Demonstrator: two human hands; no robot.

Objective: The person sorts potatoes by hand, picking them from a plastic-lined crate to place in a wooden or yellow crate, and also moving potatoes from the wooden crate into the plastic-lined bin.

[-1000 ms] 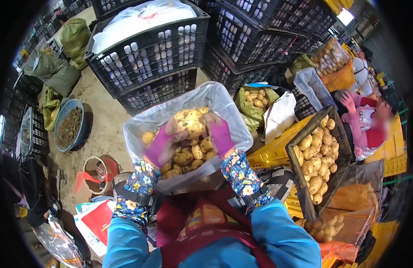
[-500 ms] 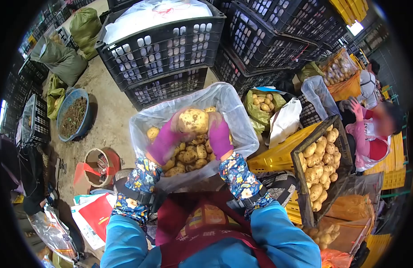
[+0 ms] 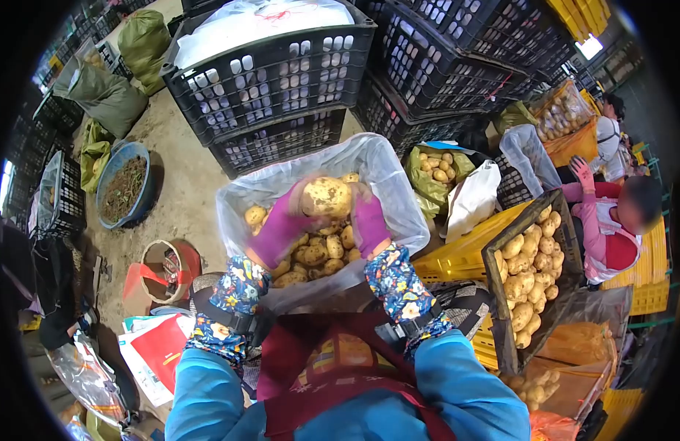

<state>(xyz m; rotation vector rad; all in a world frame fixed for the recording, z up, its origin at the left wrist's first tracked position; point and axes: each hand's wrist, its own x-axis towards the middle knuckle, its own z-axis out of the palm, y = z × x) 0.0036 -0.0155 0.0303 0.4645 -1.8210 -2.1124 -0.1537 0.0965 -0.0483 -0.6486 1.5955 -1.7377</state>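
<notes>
A large potato (image 3: 326,198) with brown dirt patches is held between both hands above a crate lined with clear plastic (image 3: 395,192). My left hand (image 3: 281,224), in a purple glove, grips its left side and is slightly blurred. My right hand (image 3: 368,220), gloved in purple with greyish, soiled fingertips, touches its right side. Under the hands lie several loose potatoes (image 3: 312,255) inside the lined crate. Floral sleeve covers reach up to both wrists.
A yellow crate (image 3: 454,253) of potatoes stands at the right, near a green potato bag (image 3: 426,192). Black crates (image 3: 270,84) are stacked ahead. At left are a blue basin (image 3: 143,209) and a bucket (image 3: 163,294). A co-worker (image 3: 612,228) sits far right.
The potato has shifted slightly right in my hands, and its dirty patches face differently. The whole view has moved a little. The co-worker's head and raised hand have shifted slightly.
</notes>
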